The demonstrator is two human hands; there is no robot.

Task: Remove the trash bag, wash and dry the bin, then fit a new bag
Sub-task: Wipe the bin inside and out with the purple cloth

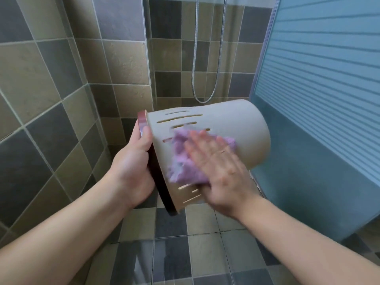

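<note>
A beige plastic bin (232, 124) with slots in its side and a dark red rim is held on its side in the air, its base pointing away to the right. My left hand (131, 167) grips the rim, thumb over the outside edge. A crumpled purple cloth (183, 159) lies against the bin's side wall. My right hand (218, 167) presses flat on the cloth with its fingers spread and straight; the hand is blurred. The inside of the bin is hidden. No bag is in view.
Tiled walls (61, 83) stand to the left and behind. A metal shower hose (205, 79) hangs at the back. A frosted striped glass panel (320, 79) stands at the right. The tiled floor (185, 254) below looks wet.
</note>
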